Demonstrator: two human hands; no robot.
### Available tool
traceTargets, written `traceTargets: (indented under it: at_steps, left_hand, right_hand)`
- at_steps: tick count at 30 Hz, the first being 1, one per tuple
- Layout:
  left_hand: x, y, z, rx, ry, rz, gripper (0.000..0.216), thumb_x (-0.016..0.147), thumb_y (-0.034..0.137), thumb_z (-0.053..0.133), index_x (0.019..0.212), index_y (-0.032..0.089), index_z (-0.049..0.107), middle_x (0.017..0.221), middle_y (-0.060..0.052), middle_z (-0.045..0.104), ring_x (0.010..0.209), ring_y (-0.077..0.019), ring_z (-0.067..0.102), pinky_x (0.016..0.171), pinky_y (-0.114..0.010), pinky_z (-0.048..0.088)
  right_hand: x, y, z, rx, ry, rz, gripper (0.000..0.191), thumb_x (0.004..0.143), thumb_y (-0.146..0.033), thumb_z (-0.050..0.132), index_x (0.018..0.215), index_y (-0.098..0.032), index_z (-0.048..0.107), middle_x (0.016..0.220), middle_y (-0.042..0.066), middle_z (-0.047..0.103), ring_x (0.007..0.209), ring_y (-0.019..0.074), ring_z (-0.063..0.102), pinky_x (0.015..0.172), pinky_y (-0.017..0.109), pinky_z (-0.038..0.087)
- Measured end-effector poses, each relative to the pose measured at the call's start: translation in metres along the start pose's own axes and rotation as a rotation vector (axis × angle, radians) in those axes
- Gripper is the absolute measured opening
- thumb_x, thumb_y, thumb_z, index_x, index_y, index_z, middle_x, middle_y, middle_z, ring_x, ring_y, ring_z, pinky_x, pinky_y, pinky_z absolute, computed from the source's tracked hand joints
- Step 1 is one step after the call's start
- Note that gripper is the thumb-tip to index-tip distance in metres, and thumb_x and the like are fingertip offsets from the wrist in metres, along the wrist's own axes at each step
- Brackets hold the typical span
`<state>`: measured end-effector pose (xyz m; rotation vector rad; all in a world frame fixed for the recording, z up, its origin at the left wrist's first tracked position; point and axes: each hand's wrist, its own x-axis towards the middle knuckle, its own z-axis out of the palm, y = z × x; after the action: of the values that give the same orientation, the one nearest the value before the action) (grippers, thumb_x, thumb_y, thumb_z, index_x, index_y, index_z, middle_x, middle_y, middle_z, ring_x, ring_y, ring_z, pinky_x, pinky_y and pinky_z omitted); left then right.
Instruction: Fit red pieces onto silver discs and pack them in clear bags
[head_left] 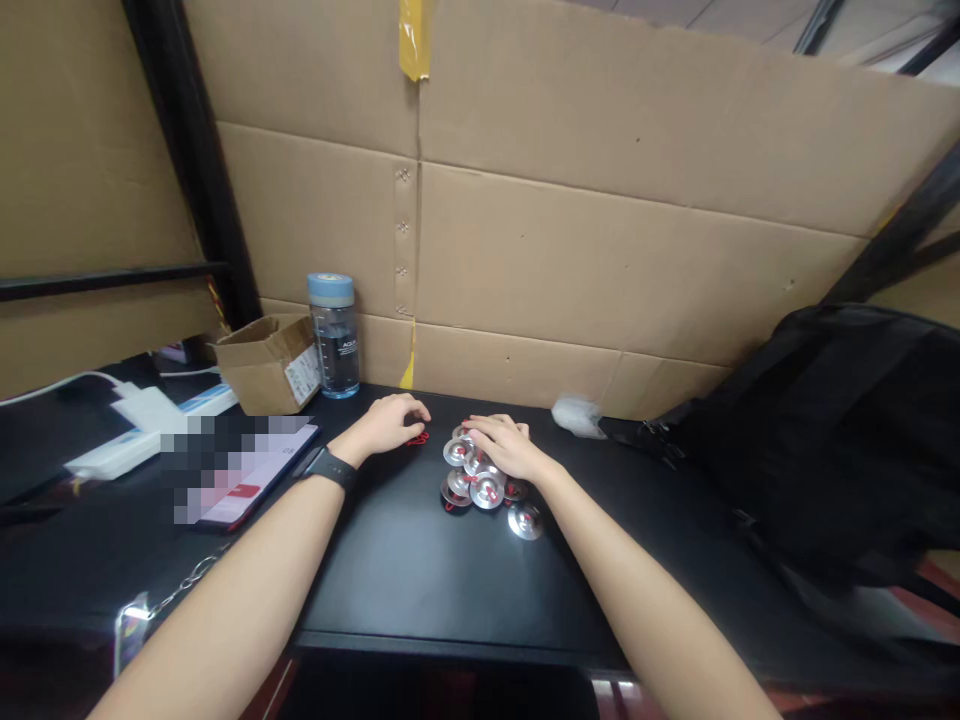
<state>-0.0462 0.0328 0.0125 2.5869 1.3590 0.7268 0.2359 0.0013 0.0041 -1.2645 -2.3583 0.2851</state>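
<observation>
nearest, one silver disc (525,522) lies dome up, right of a pile of at least five round silver discs (481,492), faces mostly up. the right hand (504,446) rests over the pile's far side, fingers loosely extended. left, the left hand (388,424) half curls at one red cord (422,439); i cannot tell whether it grips. far left: one bottle (335,350).

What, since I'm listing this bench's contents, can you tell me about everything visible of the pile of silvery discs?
The pile of silvery discs looks like shiny metal: round pieces with raised centres and broad rims, several showing red cord. They overlap in a loose heap on the black tabletop, some tilted, with one at the near right. The right hand lies on its far side, hiding part.
</observation>
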Motion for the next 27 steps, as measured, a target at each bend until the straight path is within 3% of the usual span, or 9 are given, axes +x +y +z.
traceTargets:
  at_steps: [8,16,21,27]
  left_hand:
    - [0.001,0.014,-0.001,0.008,-0.015,0.043,0.021,0.085,0.027,0.065,0.102,0.024,0.077,0.104,-0.005,0.074,0.099,-0.0233,0.067,0.093,-0.034,0.049]
    - [0.0,0.059,0.014,-0.092,-0.068,0.245,0.016,0.087,0.034,0.074,0.103,0.034,0.078,0.11,-0.001,0.07,0.107,-0.0229,0.062,0.091,-0.033,0.044]
    - [0.004,0.053,0.021,-0.061,-0.038,0.222,0.008,0.09,0.031,0.071,0.094,0.03,0.079,0.105,-0.002,0.072,0.104,-0.0226,0.062,0.09,-0.033,0.043]
    - [0.002,0.046,0.0,-0.131,0.077,0.204,0.01,0.089,0.033,0.073,0.087,0.025,0.078,0.096,-0.002,0.073,0.092,-0.0204,0.064,0.087,-0.032,0.046]
  right_hand:
    - [0.004,-0.003,0.0,0.015,0.003,0.003,0.038,0.104,-0.038,0.043,0.133,-0.03,0.066,0.143,0.006,0.062,0.133,0.0298,0.051,0.109,0.049,0.035]
    - [-0.007,0.015,-0.021,0.045,0.129,-0.03,0.024,0.092,-0.015,0.057,0.104,-0.026,0.075,0.116,0.005,0.07,0.111,0.023,0.061,0.101,0.043,0.044]
    - [-0.01,0.02,-0.027,0.06,0.176,-0.039,0.021,0.089,-0.013,0.061,0.099,-0.024,0.075,0.111,0.005,0.071,0.107,0.0222,0.063,0.1,0.041,0.046]
    - [-0.013,-0.001,-0.03,0.151,0.181,-0.098,0.018,0.088,-0.013,0.063,0.098,-0.022,0.074,0.106,0.004,0.073,0.098,0.0192,0.066,0.091,0.035,0.049]
